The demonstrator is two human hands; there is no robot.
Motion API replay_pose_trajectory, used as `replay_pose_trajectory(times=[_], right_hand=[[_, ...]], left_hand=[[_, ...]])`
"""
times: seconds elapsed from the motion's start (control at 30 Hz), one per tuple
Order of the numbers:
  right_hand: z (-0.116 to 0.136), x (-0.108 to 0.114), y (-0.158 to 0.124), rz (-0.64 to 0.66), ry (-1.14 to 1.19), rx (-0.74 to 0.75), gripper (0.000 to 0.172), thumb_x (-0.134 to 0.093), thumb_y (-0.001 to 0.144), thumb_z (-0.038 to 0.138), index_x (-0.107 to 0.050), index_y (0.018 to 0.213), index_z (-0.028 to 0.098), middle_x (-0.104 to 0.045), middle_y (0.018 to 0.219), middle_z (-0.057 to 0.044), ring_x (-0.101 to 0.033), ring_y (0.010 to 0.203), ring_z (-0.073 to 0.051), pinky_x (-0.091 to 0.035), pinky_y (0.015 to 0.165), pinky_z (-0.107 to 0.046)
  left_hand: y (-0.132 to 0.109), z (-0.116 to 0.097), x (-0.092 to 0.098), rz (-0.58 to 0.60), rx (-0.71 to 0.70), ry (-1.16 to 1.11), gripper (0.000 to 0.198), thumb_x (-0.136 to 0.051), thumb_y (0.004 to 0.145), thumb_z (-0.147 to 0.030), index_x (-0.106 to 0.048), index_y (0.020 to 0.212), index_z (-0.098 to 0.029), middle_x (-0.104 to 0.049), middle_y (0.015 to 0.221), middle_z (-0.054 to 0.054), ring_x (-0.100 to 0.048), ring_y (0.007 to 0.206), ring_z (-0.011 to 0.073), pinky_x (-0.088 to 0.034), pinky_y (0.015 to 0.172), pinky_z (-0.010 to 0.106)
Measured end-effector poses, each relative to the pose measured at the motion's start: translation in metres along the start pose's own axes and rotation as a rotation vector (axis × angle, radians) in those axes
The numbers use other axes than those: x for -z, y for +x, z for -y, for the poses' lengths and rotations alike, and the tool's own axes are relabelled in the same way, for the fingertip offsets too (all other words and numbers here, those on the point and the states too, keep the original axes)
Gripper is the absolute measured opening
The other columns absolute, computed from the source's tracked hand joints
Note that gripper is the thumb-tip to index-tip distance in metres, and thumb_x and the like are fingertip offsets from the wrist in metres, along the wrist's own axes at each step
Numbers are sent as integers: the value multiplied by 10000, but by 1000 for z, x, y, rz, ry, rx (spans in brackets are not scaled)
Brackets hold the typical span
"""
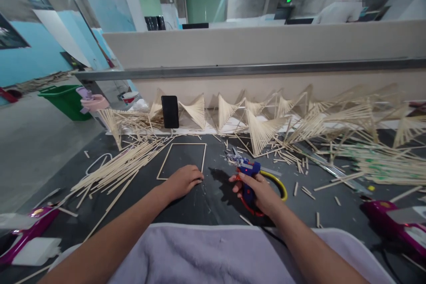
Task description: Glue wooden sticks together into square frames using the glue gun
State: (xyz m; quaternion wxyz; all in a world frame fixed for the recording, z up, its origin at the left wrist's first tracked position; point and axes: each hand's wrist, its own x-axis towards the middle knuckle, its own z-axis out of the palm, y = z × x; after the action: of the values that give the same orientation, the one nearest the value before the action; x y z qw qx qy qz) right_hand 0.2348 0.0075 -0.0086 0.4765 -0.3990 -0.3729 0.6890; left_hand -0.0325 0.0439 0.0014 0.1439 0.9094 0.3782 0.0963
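Observation:
A rectangular frame of thin wooden sticks lies flat on the dark tabletop. My left hand rests at its lower right corner, the fingers curled together and pressed on the corner. My right hand is wrapped round a blue hot glue gun, held just right of the frame with its nozzle pointing away from me. Close by the glue gun is a curved yellow handle, its tool partly hidden by my hand. Whitish glue scraps lie around the nozzle.
Twisted stick models line the back, by a low partition. A black phone stands among them. Long loose sticks lie left, green-marked sticks right. Magenta devices sit at both sides. Beyond the partition is a person.

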Motion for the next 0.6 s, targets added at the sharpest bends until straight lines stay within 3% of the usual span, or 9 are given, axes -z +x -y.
replay_pose_trajectory(times=[0.33, 0.6], right_hand=[[-1, 1, 1, -1, -30, 0, 286, -685, 717, 412, -633, 834, 156, -686, 862, -70, -605, 608, -145, -478, 507, -254], [-3, 2, 1, -1, -25, -19, 310, -692, 716, 400, -626, 907, 165, -685, 881, -83, -605, 613, -155, -480, 508, -258]], left_hand=[[-16, 3, 2, -24, 40, -80, 227, -406, 901, -270, -610, 978, -207, -590, 956, 60, -532, 925, 156, -417, 841, 284], [-33, -1, 7, 20, 56, -69, 209, -422, 893, -258, -613, 962, -208, -592, 947, 56, -538, 906, 154, -418, 834, 283]])
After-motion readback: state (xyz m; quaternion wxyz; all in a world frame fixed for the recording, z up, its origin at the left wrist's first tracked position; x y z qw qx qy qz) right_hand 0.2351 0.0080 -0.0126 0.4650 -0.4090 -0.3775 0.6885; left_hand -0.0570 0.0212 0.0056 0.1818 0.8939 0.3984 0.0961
